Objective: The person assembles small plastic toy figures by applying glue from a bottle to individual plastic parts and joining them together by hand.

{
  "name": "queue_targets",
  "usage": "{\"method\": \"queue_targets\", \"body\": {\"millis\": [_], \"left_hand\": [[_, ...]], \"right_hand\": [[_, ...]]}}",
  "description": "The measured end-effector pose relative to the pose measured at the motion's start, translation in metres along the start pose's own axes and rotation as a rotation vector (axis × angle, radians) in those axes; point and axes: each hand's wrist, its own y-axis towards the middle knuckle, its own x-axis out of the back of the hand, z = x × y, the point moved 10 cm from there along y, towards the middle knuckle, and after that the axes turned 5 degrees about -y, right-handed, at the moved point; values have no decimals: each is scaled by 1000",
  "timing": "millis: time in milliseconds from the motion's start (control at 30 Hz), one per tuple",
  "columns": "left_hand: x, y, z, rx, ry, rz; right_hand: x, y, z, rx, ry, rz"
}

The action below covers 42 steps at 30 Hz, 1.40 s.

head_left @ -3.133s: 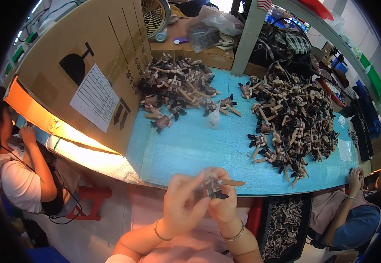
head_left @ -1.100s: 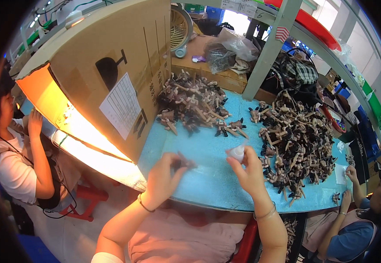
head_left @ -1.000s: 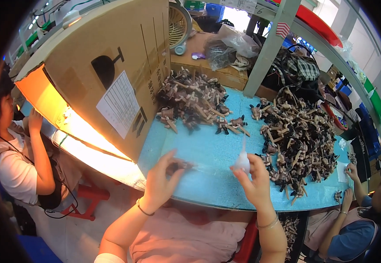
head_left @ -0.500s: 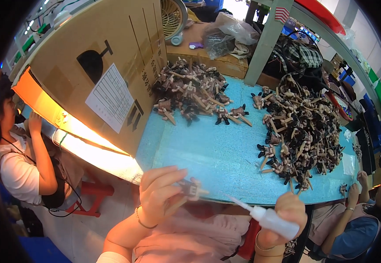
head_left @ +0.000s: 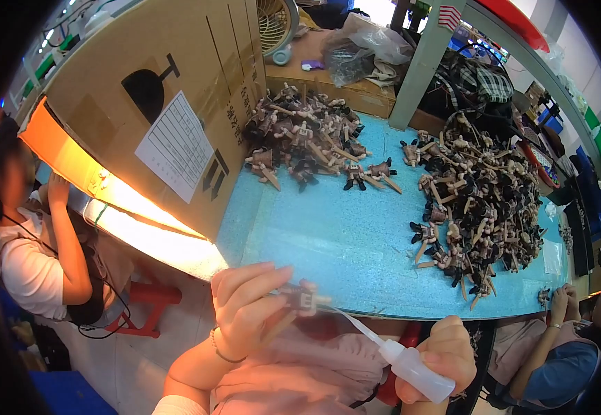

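Over the near edge of the table, my left hand (head_left: 248, 308) is closed on a small brown figurine (head_left: 305, 301), pinching it so that part of it is covered by the fingers. Its pale end points right. My right hand (head_left: 446, 356) is wrapped round a translucent white squeeze bottle (head_left: 421, 373), tilted with its long thin nozzle (head_left: 359, 325) pointing up and left. The nozzle's tip is close to the figurine; whether the two touch I cannot tell.
Similar figurines lie in a heap (head_left: 307, 131) at the back and a larger heap (head_left: 484, 207) on the right of the blue tabletop (head_left: 314, 235). A tall cardboard box (head_left: 176, 48) stands at left, a grey post (head_left: 425, 69) behind. People sit at both sides.
My right hand has moved left with the squeeze bottle, bringing the nozzle tip near the figurine. The left hand has barely moved. The person at right has brought both hands together.
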Motion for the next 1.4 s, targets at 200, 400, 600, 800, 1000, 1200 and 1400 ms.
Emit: {"method": "queue_targets", "body": {"millis": [200,400,600,800,1000,1200,1400], "left_hand": [[3,-4,1,-33,50,-43],[2,-4,1,-22,47,-40],[3,-4,2,-16,45,-32],[2,-3,3,1,30,-47],[3,-4,7,32,-2,-35],[1,-6,11,84,-105,-2],[1,-8,15,117,-158,-3]], "right_hand": [[-6,1,-1,-22,10,54],[-6,2,0,-35,13,64],[-7,3,1,-45,12,65],[-7,6,2,-70,23,93],[-9,6,3,-149,41,48],[-4,13,6,-65,159,96],[-2,12,4,-114,166,-30]]}}
